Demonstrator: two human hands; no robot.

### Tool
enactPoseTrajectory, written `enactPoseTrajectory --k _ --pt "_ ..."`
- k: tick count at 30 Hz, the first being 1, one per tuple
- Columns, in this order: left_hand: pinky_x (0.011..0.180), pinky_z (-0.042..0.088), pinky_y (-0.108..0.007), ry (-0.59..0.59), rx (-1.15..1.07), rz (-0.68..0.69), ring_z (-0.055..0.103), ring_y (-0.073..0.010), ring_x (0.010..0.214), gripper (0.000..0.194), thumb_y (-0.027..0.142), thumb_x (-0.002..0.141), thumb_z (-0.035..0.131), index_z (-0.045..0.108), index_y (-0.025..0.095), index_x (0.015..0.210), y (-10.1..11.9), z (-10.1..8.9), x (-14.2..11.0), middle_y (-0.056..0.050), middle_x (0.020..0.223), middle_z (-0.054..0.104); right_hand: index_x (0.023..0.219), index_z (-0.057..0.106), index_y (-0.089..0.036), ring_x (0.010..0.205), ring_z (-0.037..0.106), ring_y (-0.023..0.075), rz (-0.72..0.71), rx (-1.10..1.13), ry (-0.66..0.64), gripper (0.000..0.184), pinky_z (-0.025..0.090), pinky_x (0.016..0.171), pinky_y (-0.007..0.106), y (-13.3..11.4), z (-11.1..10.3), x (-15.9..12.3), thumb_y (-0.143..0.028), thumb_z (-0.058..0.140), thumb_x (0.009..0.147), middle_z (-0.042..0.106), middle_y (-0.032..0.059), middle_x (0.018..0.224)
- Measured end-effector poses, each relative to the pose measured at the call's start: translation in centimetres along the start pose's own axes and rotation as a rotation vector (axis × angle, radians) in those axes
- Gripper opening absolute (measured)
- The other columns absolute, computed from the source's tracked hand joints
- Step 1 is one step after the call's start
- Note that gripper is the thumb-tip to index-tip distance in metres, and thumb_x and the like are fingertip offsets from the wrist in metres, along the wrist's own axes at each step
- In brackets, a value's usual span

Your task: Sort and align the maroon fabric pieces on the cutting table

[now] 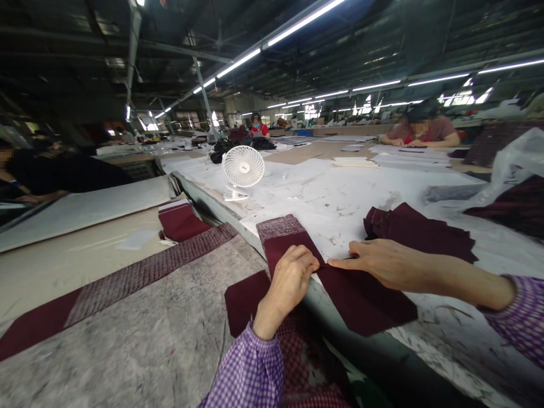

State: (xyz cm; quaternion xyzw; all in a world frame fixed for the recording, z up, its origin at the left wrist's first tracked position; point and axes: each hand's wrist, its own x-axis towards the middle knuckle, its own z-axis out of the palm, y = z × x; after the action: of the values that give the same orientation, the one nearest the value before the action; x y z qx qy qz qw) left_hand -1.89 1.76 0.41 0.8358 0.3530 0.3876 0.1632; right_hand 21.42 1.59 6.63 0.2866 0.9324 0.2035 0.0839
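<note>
Left hand (292,276): fingertips pinched on dark maroon flat fabric with a speckled pale end (361,300), lying across the near edge of the white-covered table (306,181). Right hand (378,260): index extended, tip at the same spot, thumb apart; other fingers partly hidden, can't tell if gripping. Hands cover the fabric's middle, so one piece or two unclear. Just left, a smaller maroon fabric piece (244,300), partly behind left wrist. Right, fanned dark maroon fabric stack (416,226), partly behind right forearm; translucent plastic bag (508,164) cut off at right. Farther, round white plastic fan (243,167), hub label illegible.
</note>
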Motion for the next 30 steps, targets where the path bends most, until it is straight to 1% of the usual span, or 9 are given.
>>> enactPoseTrajectory --k 6,8,11,14,17,21,24,26,30 --pt "0.084 0.047 -0.030 0.048 -0.180 -0.050 0.058 -0.0166 0.091 0.018 0.016 0.092 0.047 0.065 0.018 0.086 -0.8 -0.3 -0.5 -0.005 0.096 0.064 0.137 0.045 -0.040 0.046 0.040 0.0102 0.001 -0.009 0.139 0.066 0.024 0.047 0.025 -0.9 0.6 0.8 -0.002 0.040 0.083 0.057 0.0022 0.076" --pt "0.088 0.047 -0.031 0.046 -0.207 -0.059 0.058 -0.0177 0.098 0.011 0.022 0.090 0.055 0.064 0.018 0.092 -0.9 -0.4 -0.7 -0.006 0.104 0.063 0.136 0.046 -0.040 0.050 0.044 0.0109 0.054 0.024 0.157 0.060 0.027 0.049 0.024 -1.0 0.8 0.9 -0.007 0.042 0.087 0.058 0.0032 0.081" --pt "0.093 0.046 -0.037 0.002 -0.140 -0.047 0.056 -0.0209 0.105 0.022 0.032 0.080 0.069 0.065 0.019 0.097 -1.0 -0.7 -1.1 -0.007 0.111 0.063 0.131 0.053 -0.032 0.066 0.055 0.0153 0.154 0.198 0.123 0.042 0.039 0.060 0.025 -0.8 1.0 0.9 -0.019 0.050 0.090 0.061 0.0058 0.090" --pt "0.096 0.044 -0.041 -0.050 -0.058 -0.012 0.054 -0.0222 0.109 0.025 0.029 0.078 0.071 0.067 0.022 0.101 -1.3 -1.2 -1.3 -0.006 0.114 0.065 0.111 0.062 -0.019 0.082 0.059 0.0183 0.204 0.478 0.059 0.023 0.045 0.074 0.030 -0.4 0.7 1.2 -0.024 0.053 0.089 0.064 0.0065 0.091" --pt "0.097 0.044 -0.040 -0.108 -0.058 0.015 0.055 -0.0208 0.110 0.021 0.020 0.082 0.066 0.068 0.023 0.103 -1.8 -1.8 -1.1 -0.005 0.116 0.066 0.085 0.062 -0.016 0.081 0.058 0.0173 0.199 0.664 0.055 0.010 0.045 0.077 0.030 0.6 -0.4 1.1 -0.020 0.053 0.087 0.063 0.0052 0.084" --pt "0.091 0.047 -0.036 -0.095 -0.101 -0.036 0.059 -0.0192 0.103 0.017 0.018 0.089 0.055 0.071 0.021 0.095 -1.8 -2.2 -0.7 -0.005 0.109 0.069 0.085 0.058 -0.017 0.066 0.056 0.0134 0.256 0.871 0.023 0.017 0.045 0.060 0.023 4.5 -1.8 -1.4 -0.028 0.047 0.091 0.061 0.0025 0.076" --pt "0.084 0.048 -0.032 -0.001 -0.109 -0.093 0.062 -0.0177 0.092 0.019 0.012 0.088 0.050 0.068 0.018 0.085 -1.3 -1.9 -0.5 -0.005 0.097 0.069 0.102 0.058 -0.017 0.072 0.062 0.0137 0.307 0.936 0.095 0.022 0.048 0.061 0.020 8.9 -0.1 -5.1 -0.029 0.043 0.091 0.067 0.0057 0.086" --pt "0.080 0.048 -0.030 0.051 -0.090 -0.135 0.062 -0.0168 0.086 0.017 0.009 0.084 0.050 0.065 0.017 0.081 -0.8 -1.7 -0.3 -0.004 0.090 0.068 0.102 0.060 -0.017 0.073 0.065 0.0150 0.346 0.835 0.170 0.023 0.050 0.064 0.022 11.8 2.6 -7.5 -0.028 0.046 0.088 0.069 0.0076 0.082" --pt "0.076 0.047 -0.029 0.120 -0.072 -0.242 0.061 -0.0157 0.078 0.015 0.010 0.081 0.052 0.062 0.017 0.073 -0.1 -1.3 0.0 -0.001 0.080 0.066 0.086 0.069 -0.019 0.053 0.063 0.0175 0.386 0.334 0.352 0.020 0.043 0.045 0.023 15.1 6.9 -9.7 -0.033 0.059 0.077 0.068 0.0093 0.067"
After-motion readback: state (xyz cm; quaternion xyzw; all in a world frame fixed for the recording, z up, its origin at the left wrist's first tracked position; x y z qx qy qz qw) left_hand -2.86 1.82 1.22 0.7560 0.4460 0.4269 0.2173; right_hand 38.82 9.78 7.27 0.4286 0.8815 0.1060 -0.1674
